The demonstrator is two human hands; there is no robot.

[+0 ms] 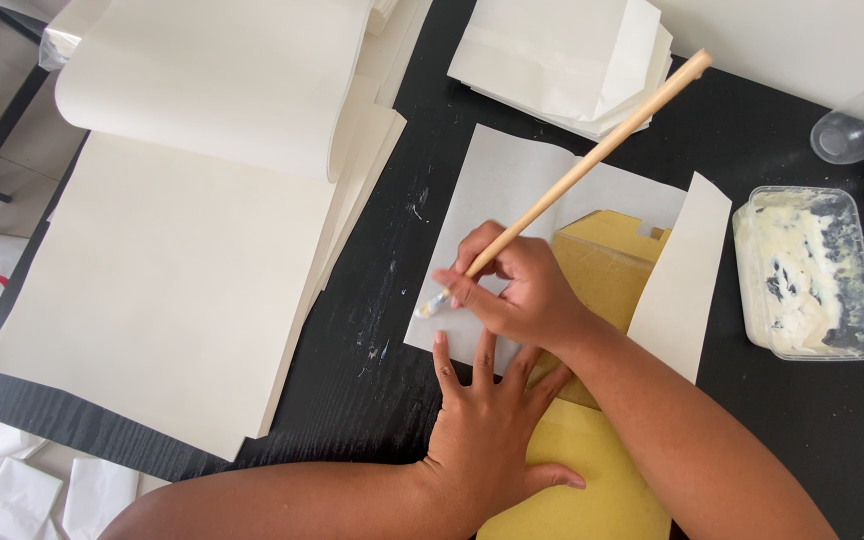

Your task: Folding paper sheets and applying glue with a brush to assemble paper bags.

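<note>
Left hand spread flat on white sheet, right hand gripping brush, paste tub on black surface

Bare black table gap between paper stack and white sheet.

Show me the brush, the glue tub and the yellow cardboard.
brush (592,158), head view, middle of the wooden handle
glue tub (805,272), head view, paste inside
yellow cardboard (607,270), head view, upper part

The left hand lies flat, fingers spread, palm down. The right hand crosses above it, fingers curled in a pinching grip.
</note>
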